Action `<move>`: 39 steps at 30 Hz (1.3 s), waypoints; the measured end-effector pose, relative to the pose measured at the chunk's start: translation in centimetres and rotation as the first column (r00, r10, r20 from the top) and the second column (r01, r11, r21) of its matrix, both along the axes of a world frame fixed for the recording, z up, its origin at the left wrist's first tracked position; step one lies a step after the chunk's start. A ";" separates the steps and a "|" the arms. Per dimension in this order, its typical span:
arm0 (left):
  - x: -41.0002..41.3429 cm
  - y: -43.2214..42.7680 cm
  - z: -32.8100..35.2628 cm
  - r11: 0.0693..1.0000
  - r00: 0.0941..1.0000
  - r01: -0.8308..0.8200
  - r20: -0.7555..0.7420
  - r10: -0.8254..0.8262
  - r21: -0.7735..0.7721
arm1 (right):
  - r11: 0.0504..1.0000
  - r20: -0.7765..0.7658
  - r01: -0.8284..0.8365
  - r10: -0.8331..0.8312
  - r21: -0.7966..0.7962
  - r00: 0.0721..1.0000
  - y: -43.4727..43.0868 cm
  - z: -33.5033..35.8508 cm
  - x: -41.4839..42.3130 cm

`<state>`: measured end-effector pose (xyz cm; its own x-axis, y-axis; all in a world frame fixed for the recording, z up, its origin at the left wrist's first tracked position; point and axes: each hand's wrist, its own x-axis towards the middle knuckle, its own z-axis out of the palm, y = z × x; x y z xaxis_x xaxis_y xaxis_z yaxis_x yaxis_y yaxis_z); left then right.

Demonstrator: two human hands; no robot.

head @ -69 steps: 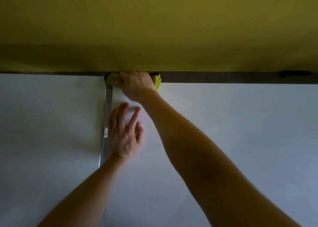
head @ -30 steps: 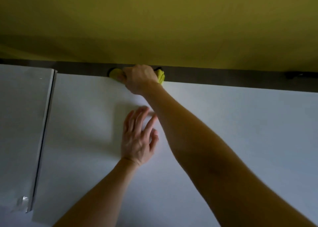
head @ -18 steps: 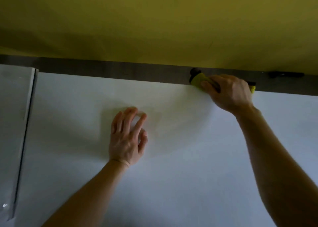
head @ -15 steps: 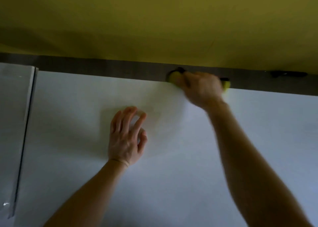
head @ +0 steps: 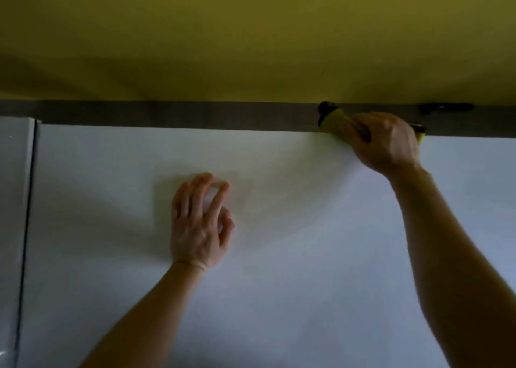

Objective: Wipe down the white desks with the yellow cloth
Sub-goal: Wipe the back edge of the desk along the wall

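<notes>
Right hand (head: 385, 141) is clamped on the yellow cloth (head: 333, 122), fingers curled over the top of it, knuckles toward the camera. The cloth is bunched into a wad and sits at the far edge of the white desk (head: 307, 270), right of centre, where the desktop meets the dark strip (head: 195, 115) that runs along the back. Most of the wad sticks out past the fingers on the left; a small bright corner shows on the other side of the hand. Its far end overlaps the strip; whether it touches there, can't tell.

Left hand (head: 199, 228) lies flat on the desktop near the middle, palm down, fingers straight and slightly fanned, thumb bent in at the side, holding nothing. The two hands are well apart, the left one nearer the camera.

Second desk (head: 14, 200) on the far left edge, split from the main one by a narrow dark seam (head: 28, 214). Yellow panel (head: 251, 32) stands behind the strip and fills the upper frame. Small dark fitting (head: 444, 107) on the strip, just right of the wiping hand – too dim to identify.
</notes>
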<state>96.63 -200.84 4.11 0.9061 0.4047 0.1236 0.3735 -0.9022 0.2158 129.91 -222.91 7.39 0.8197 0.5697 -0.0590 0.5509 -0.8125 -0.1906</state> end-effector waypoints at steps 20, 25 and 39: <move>0.2 -0.3 -0.1 1.000 1.000 0.014 0.024 -0.014 0.014 | 0.982 0.080 0.168 -0.175 0.083 0.981 -3.7 -1.2 0.3; 0.2 0.1 0.0 0.997 0.999 0.037 -0.004 -0.037 0.066 | 0.984 0.023 0.179 -0.179 0.016 0.984 9.7 -1.4 -5.8; 7.4 -13.2 1.9 0.982 0.975 -0.178 -0.127 0.185 0.064 | 0.985 0.023 -0.097 0.095 0.140 0.995 -15.0 -0.2 8.3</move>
<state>104.06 -213.99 5.98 0.8278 0.5600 0.0333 0.5540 -0.8254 0.1085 138.25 -237.96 7.16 0.7610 0.6475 0.0408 0.6292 -0.7212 -0.2899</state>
